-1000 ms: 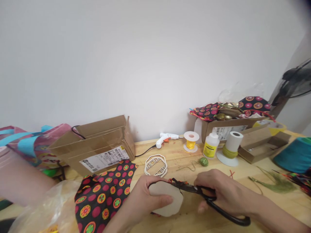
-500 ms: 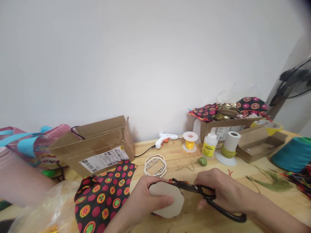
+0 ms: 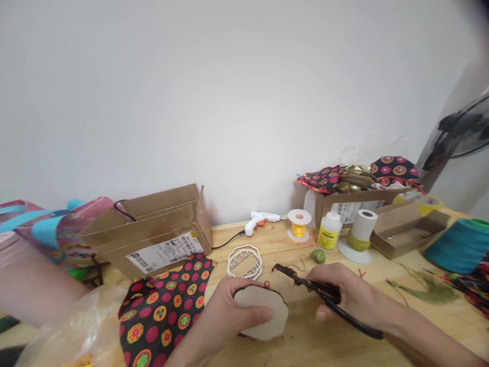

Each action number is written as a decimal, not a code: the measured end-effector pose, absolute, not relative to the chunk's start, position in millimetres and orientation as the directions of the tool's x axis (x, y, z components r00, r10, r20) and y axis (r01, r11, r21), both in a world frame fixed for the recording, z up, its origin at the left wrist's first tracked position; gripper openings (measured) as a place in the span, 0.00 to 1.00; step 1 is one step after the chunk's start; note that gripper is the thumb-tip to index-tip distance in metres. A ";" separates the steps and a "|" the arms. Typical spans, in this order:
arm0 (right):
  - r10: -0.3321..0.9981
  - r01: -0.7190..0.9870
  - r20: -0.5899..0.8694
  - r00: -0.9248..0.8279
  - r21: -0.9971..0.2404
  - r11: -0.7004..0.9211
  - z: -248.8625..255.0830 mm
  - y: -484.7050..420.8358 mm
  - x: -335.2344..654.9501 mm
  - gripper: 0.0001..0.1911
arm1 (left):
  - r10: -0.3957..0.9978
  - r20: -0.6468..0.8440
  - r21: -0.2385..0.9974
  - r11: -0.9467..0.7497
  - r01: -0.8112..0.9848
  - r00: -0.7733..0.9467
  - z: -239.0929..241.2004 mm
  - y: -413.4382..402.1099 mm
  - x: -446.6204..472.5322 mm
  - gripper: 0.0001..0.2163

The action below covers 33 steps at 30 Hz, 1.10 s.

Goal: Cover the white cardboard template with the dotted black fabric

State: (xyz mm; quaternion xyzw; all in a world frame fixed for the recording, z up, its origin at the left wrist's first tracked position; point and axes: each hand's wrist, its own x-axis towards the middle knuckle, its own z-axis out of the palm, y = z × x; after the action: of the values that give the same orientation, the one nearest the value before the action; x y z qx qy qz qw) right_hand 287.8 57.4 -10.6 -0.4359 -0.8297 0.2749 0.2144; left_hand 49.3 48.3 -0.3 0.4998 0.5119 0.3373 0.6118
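My left hand grips a pale, scallop-edged panel, its thumb pressed flat on the face. Dark fabric shows along the panel's rim, and a small red loop stands out at its top. In my right hand is a pair of black-handled scissors, blades pointing up and left, apart from the panel. A scrap of something orange and dark clings near the blades. Behind the panel, a pale lattice cutout lies on the wooden table. Patterned black fabric spreads left of my left hand.
Along the wall stand a cardboard box, a white glue gun, a spool of yellow cord, a glue bottle and a filled box. Green tassel threads and a teal thread cone lie at the right.
The scissors have moved up and away from the panel's top edge, carrying a small scrap at the blades. My left hand and the panel have barely moved.
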 end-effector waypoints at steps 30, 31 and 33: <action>0.971 0.014 0.041 -0.234 -0.999 0.046 3.6 62.1 232.9 0.09 | 0.801 0.403 0.469 -0.597 0.652 0.443 15.8 37.4 53.4 0.25; 0.962 0.044 0.058 -0.269 -0.996 0.072 4.7 61.3 233.0 0.09 | 0.854 0.334 0.539 -0.520 0.663 0.399 19.9 38.8 54.7 0.25; 0.945 0.073 0.085 -0.315 -0.991 0.114 6.0 58.9 231.4 0.09 | 0.911 0.219 0.621 -0.407 0.670 0.350 25.2 44.0 58.4 0.28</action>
State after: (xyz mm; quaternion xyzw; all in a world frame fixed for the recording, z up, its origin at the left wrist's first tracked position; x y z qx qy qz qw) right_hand 231.4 58.9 6.0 -0.4111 -0.6191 0.5236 0.4166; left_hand 58.4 44.0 25.2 0.7920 0.4989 0.2759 0.2184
